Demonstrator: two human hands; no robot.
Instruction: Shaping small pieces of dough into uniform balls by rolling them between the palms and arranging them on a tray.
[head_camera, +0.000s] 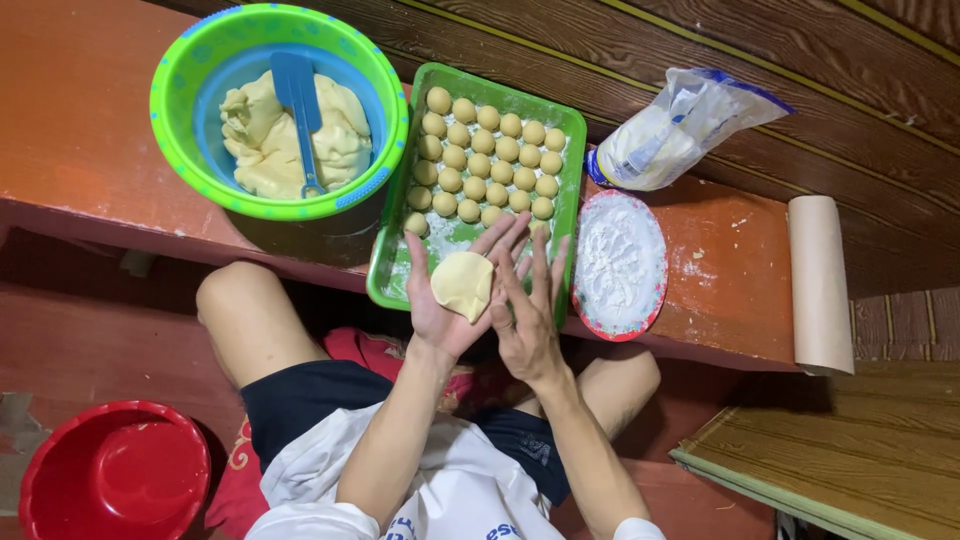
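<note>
A flattened disc of pale yellow dough (463, 284) lies on the open palm of my left hand (447, 302). Beside it, my right hand (527, 313) is held edge-on with straight fingers touching the disc's right side. Both hands hover over the near end of a green tray (390, 262) that holds several rows of small dough balls (487, 160) on a dusting of flour.
A green and blue bowl (278, 108) with a lump of dough and a blue spatula (297, 104) stands at the left. A plate of flour (618, 262), a plastic flour bag (672, 130) and a brown paper roll (820, 282) sit to the right. A red basin (115, 472) rests on the floor.
</note>
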